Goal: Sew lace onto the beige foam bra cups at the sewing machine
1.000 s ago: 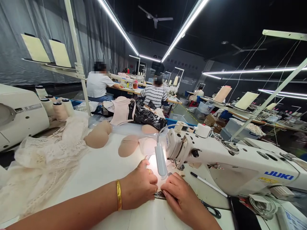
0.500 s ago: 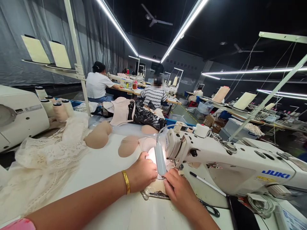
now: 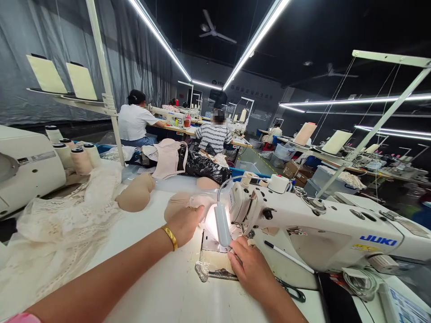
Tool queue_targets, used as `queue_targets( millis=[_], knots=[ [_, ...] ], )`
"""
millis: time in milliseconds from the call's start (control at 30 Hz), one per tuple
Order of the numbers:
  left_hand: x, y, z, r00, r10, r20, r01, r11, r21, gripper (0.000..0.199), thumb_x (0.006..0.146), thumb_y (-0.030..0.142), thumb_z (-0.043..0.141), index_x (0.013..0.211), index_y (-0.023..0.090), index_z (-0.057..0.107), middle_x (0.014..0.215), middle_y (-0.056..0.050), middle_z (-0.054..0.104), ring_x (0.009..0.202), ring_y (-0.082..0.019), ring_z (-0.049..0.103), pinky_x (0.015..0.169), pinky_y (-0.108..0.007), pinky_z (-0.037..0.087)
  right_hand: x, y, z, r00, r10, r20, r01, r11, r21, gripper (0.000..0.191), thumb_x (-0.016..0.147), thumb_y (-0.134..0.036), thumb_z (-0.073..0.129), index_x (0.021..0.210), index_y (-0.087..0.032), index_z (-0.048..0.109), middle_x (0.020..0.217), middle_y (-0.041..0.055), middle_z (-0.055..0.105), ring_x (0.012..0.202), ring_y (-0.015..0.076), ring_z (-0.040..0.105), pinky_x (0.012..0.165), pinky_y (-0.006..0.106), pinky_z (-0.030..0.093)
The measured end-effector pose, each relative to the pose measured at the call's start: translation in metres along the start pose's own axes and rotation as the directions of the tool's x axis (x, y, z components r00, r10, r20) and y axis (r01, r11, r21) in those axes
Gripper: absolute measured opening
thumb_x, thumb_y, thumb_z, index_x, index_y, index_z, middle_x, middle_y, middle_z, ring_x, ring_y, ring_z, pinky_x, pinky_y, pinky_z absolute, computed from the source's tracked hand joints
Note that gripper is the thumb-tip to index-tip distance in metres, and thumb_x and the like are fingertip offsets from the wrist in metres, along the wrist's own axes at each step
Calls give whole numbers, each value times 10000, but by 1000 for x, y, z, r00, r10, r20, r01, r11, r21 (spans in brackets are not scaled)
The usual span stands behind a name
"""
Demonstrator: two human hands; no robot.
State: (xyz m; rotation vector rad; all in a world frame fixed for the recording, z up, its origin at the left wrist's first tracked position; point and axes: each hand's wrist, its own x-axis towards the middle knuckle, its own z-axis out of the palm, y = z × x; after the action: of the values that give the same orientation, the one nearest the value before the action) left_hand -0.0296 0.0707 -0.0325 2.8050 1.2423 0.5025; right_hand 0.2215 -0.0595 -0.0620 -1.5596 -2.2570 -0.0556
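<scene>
Pale pink fabric piece [image 3: 212,219] sits at the needle end of the JUKI sewing machine [image 3: 316,224], partly behind the lit gooseneck lamp [image 3: 221,224]. Left hand [image 3: 185,224] is at its left side, thumb out, other fingers mostly hidden; can't tell if it's gripping. Right hand [image 3: 248,262] is loosely curled by the lamp's lower end, palm down; fingertips partly hidden, can't tell if it's pinching anything. Between hands: bare metal plate [image 3: 209,243], then a yellowed patch with a dark, ragged front edge and crumpled clear tape at its corner. Bench [image 3: 151,280] is white and smooth. Beige cup [image 3: 173,204] just behind left hand, second cup [image 3: 134,194] further left, cream lace [image 3: 67,215] heaped along the left side. Right of right hand: white stick with black tip [image 3: 289,257], dark snips [image 3: 292,292], coiled cable [image 3: 362,282]. Far edge: black plastic bag [image 3: 207,167] with a beige garment [image 3: 166,159] against it, thread cones [image 3: 81,160] at left. Room: two seated people ahead, white shirt [image 3: 134,122] and striped top [image 3: 215,137], at another machine row; grey curtain [image 3: 134,54] left, dark ceiling with tube lights [image 3: 257,42] and a fan [image 3: 213,32].
</scene>
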Motion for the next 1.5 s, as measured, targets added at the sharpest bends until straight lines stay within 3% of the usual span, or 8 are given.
queue_targets(
  millis=[100, 167, 400, 600, 767, 1200, 1400, 1500],
  knots=[
    [-15, 12, -8, 997, -4, 79, 2, 1000, 24, 108, 761, 93, 618, 786, 194, 591, 647, -41, 650, 600, -246, 597, 589, -321, 377, -1, 0, -1, 999, 23, 23, -23, 1000, -10, 175, 1024, -195, 436, 1077, -249, 594, 943, 42, 656, 722, 226, 611, 671, 363, 509],
    [-23, 25, -12, 992, 23, 127, -25, 1000, 10, 154, 764, 116, 642, 688, 205, 541, 605, -11, 617, 592, -224, 578, 576, -305, 359, -2, -1, -2, 999, 37, 35, -36, 999, -12, 187, 1023, -194, 444, 1105, -255, 601, 958, 40, 658, 715, 221, 602, 679, 363, 509],
    [-23, 66, -10, 929, 318, 188, -313, 948, -54, 163, 895, 67, 564, 801, 194, 603, 966, -38, 713, 872, -224, 634, 705, -315, 443, 0, -3, -4, 997, 60, 46, -60, 998, -15, 183, 1009, -185, 465, 1104, -265, 599, 950, 29, 644, 703, 217, 583, 672, 354, 495],
    [-15, 72, -7, 934, 301, 192, -305, 952, -7, 124, 965, 157, 584, 847, 182, 615, 987, -45, 702, 928, -244, 642, 772, -344, 487, 1, -3, -5, 995, 65, 78, -65, 998, -6, 142, 1019, -188, 446, 1039, -259, 568, 969, 41, 653, 751, 226, 612, 693, 363, 503],
    [-11, 70, 4, 949, 303, 86, -299, 952, -60, 130, 1004, 182, 538, 993, 187, 668, 1125, -75, 705, 1016, -255, 642, 893, -377, 517, 0, -3, -5, 999, 35, 41, -34, 999, -18, 147, 1013, -171, 451, 1047, -259, 563, 962, 43, 676, 746, 223, 623, 678, 350, 503],
    [-9, 73, 8, 973, 188, 132, -200, 976, 87, 120, 978, 236, 598, 923, 169, 683, 1027, -102, 696, 1029, -322, 636, 822, -437, 504, -1, 0, 0, 999, -7, -46, 8, 1000, 10, 168, 1009, -179, 473, 1043, -258, 619, 920, 39, 671, 780, 237, 661, 647, 350, 544],
    [-22, 75, -3, 958, 135, 255, -190, 960, 207, 106, 806, 28, 652, 807, 129, 686, 891, -142, 708, 896, -314, 685, 710, -396, 513, -7, -8, 7, 969, -195, -155, 203, 979, 36, 243, 1044, -168, 410, 1088, -261, 630, 914, 49, 683, 816, 226, 673, 690, 347, 580],
    [-59, 71, -23, 950, 58, 307, -136, 961, 241, 115, 730, 25, 713, 795, 117, 695, 833, -149, 709, 807, -319, 703, 660, -389, 522, -3, -30, 13, 918, -340, -202, 347, 938, 0, 331, 1044, -178, 407, 1306, -257, 592, 1171, 100, 712, 1053, 253, 687, 845, 385, 597]
  ],
)
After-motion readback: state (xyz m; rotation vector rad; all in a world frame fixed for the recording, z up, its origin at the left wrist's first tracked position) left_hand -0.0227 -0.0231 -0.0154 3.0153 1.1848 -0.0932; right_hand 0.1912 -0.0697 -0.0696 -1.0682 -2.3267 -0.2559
